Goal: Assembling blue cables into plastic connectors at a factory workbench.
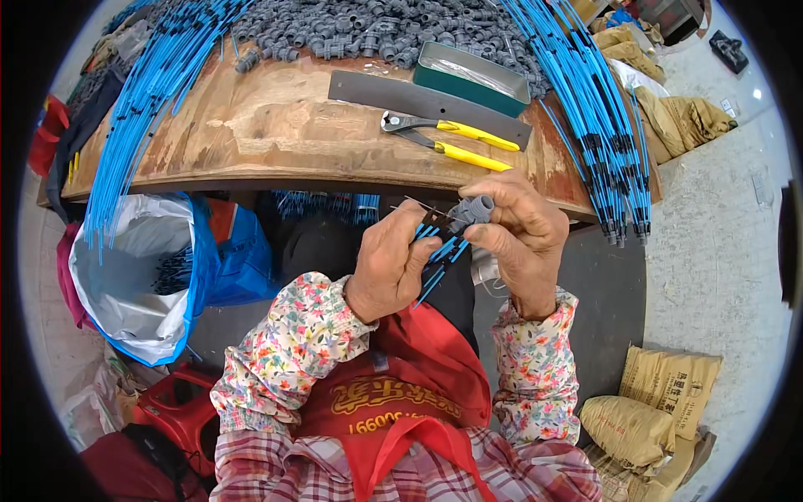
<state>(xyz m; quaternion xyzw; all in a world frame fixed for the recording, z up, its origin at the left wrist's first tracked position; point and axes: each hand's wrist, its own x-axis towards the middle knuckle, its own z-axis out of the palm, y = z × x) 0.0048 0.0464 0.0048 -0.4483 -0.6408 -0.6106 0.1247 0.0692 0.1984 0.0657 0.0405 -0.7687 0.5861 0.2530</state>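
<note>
In front of my chest, at the table's near edge, both hands meet. My right hand (529, 234) pinches a grey ribbed plastic fitting (471, 212) between thumb and fingers, its round open end facing up. My left hand (389, 261) is closed on a small bunch of thin blue strands (437, 280) with dark parts, which reaches the fitting's left side. Fine wire-like ends stick out above my left fingers. Whether the strands are joined to the fitting is hidden by my fingers.
On the wooden table (268, 125) lie yellow-handled pincers (452, 138), a flat metal strip (385, 94), a green tray (473, 84) and heaped grey fittings (360, 29). Blue strand bundles (159, 100) hang over its edge. A blue-and-white bag (125, 293) and a red stool (180, 410) stand at left.
</note>
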